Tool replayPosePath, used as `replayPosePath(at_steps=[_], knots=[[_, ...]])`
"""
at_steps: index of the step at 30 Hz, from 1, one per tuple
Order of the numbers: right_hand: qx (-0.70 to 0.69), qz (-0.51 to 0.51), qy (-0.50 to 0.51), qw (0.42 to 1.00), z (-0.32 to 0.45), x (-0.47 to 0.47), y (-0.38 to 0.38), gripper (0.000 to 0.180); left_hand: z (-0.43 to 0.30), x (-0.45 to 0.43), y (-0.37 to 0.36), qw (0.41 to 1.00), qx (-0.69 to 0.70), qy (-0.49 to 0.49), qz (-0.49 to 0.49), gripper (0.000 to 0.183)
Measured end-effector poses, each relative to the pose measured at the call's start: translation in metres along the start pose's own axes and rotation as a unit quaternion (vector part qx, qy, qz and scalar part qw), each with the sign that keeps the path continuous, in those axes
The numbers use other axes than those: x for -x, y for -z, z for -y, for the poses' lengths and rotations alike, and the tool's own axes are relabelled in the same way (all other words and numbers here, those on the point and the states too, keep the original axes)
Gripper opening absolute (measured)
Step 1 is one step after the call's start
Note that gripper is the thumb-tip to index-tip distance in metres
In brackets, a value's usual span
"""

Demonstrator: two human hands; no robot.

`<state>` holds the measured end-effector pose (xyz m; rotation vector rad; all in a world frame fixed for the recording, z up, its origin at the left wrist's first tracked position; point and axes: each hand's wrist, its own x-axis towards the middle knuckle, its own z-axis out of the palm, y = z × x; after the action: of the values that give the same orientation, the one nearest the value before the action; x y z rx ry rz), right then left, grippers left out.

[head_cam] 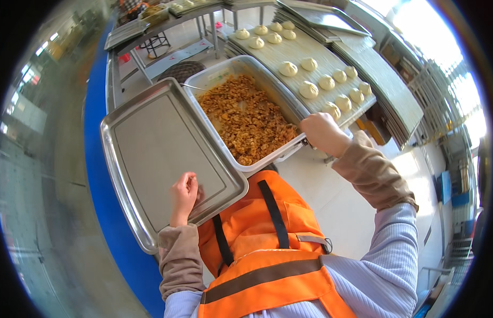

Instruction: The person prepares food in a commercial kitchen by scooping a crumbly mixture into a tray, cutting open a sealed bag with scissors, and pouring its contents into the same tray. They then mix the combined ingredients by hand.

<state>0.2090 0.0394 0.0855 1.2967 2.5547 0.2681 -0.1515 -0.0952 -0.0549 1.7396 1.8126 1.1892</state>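
Note:
My left hand [185, 196] hovers over or rests at the near end of a stainless steel tray [167, 147], its fingers curled with nothing seen in them. My right hand [324, 133] is at the near right corner of a clear plastic tub [276, 161], knuckles up, fingers hidden beneath. Whether it grips something there is unclear. Inside the tub lies a reddish-brown chopped filling [246, 119], and a thin metal utensil handle [197, 87] leans over its far left rim. Pleated buns [309, 90] stand in groups on a pale board [284, 51] to the right.
Stacked trays [383, 83] stand beyond the buns at right. A metal rack frame [214, 35] and a round dark woven seat [181, 72] are behind the tub. A blue strip [107, 183] runs along the left. Another metal tray [126, 32] lies at the far left.

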Motion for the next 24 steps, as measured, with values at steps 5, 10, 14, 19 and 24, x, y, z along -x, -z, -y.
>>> replayPosePath(at_steps=[5, 10, 14, 19, 24], knots=[[-0.031, 0.032, 0.047, 0.998, 0.004, -0.033, -0.024, 0.007, 0.005, 0.003, -0.001, 1.0, 0.018, -0.004, -0.016, 0.009], [-0.022, -0.029, 0.045, 0.998, -0.005, -0.021, -0.033, 0.009, -0.021, 0.02, 0.012, 0.993, 0.058, 0.037, -0.097, 0.013], [-0.133, -0.22, -0.008, 0.966, 0.003, -0.005, -0.068, 0.01, -0.101, 0.025, -0.023, 0.997, 0.021, -0.07, -0.008, 0.013], [-0.41, -0.457, -0.001, 0.789, -0.024, 0.036, -0.075, 0.053, -0.221, 0.003, -0.139, 0.933, 0.039, -0.247, 0.258, 0.012], [-0.471, -0.4, -0.218, 0.755, -0.074, 0.204, -0.151, 0.032, -0.319, -0.005, -0.259, 0.854, 0.132, -0.115, 0.49, 0.019]])
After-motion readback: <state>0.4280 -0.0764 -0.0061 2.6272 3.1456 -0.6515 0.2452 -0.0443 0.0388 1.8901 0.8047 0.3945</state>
